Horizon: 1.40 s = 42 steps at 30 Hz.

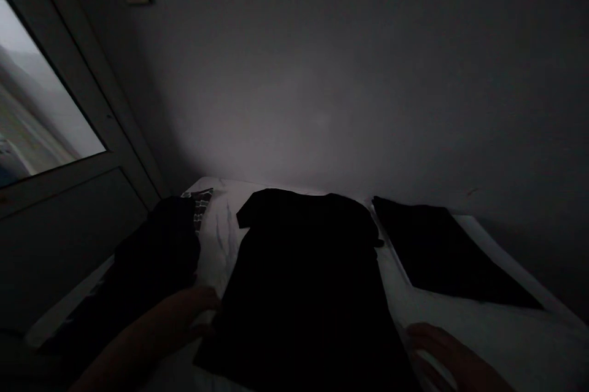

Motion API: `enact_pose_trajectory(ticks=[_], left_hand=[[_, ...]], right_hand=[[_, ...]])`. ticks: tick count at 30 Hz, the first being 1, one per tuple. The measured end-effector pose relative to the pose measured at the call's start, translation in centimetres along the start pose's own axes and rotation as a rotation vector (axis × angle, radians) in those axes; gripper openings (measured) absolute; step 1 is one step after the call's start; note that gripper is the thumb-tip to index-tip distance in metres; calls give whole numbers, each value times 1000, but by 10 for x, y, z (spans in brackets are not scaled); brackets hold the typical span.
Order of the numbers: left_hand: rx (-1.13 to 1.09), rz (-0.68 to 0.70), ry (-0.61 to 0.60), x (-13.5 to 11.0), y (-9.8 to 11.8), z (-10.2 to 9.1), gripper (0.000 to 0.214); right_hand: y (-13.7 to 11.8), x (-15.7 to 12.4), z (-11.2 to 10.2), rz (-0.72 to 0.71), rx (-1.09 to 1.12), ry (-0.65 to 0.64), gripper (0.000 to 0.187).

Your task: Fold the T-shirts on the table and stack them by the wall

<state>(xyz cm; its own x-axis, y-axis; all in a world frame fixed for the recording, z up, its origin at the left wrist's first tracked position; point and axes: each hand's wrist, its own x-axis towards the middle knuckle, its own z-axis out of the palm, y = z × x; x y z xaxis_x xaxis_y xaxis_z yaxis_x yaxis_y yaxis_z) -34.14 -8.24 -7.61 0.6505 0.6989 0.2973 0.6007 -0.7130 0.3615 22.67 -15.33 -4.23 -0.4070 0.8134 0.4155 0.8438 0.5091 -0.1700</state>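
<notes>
A dark shirt [304,281] lies spread flat on a pale bed sheet [221,226] in a very dim room. My left hand [197,306] rests at the shirt's left edge, fingers reaching toward the cloth. My right hand [437,349] lies near the shirt's lower right edge, fingers stretched out over the sheet. Whether either hand pinches the fabric is lost in the dark.
A heap of dark clothes [151,257] sits to the left, with a patterned piece [200,202] behind it. A folded dark garment [442,257] lies to the right. A grey wall [322,73] stands behind the bed and a window [37,116] is at the left.
</notes>
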Motion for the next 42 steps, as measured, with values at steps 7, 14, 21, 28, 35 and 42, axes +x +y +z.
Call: enact_pose_trajectory(ticks=[7, 14, 21, 28, 35, 42], left_hand=[[212, -362, -125, 219, -82, -24, 21], [248, -603, -18, 332, -139, 14, 41], [158, -632, -10, 362, -160, 37, 28], [184, -772, 106, 375, -157, 50, 35], [331, -745, 225, 364, -134, 62, 43], [414, -369, 193, 313, -59, 114, 55]], right_hand=[[80, 182, 45, 472, -151, -83, 29], [155, 261, 81, 734, -292, -76, 28], [178, 272, 104, 703, -288, -115, 28], [179, 282, 104, 819, -355, -80, 23], [136, 280, 110, 728, -466, -8, 34], [26, 228, 164, 167, -246, -140, 57]])
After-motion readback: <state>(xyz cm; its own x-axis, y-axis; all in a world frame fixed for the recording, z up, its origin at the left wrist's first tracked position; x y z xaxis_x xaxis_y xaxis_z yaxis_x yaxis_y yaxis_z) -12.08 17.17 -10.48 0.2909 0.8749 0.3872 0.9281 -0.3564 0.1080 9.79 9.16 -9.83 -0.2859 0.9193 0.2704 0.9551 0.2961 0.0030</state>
